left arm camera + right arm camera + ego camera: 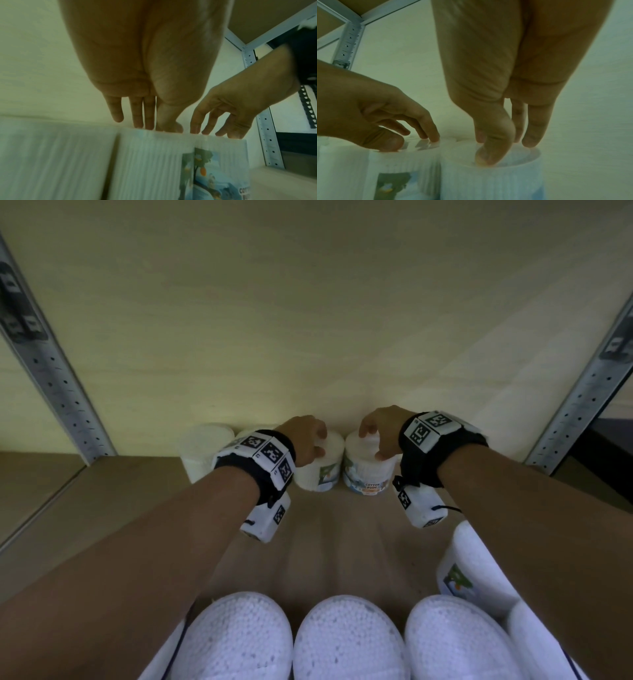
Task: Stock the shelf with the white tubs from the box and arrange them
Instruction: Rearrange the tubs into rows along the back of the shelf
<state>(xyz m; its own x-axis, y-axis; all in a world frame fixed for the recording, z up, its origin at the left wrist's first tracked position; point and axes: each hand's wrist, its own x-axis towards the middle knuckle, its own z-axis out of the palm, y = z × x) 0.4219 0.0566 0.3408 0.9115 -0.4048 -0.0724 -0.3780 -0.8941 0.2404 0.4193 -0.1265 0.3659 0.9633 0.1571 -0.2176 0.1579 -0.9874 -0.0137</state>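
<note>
1. Standing at the far edge of the brown shelf board (102,508), against the pale back wall: two white cylindrical plastic tubs of cotton buds with printed paper labels, side by side and very nearly touching.
2. Left tub (320,465): left hand (303,440) rests on its lid from above, fingertips (140,121) curled onto the rim, thumb on the near side; grip narrow, holding the top of this tub.
3. Right tub (368,470): right hand (380,433) likewise over the lid, thumb (489,152) pressed on the clear top, fingers on the far rim; grip narrow, holding that lid.
4. Further white tubs: one plain-sided at far left (205,450); several in the near foreground (346,642), tops showing packed buds, presumably in the box.
5. Handling, judged: light, rigid-walled, smooth and somewhat slippery; lid may flex or lift off.
6. Hold, advised: around the upper wall, not the lid alone; slide rather than lift when aligning.
</note>
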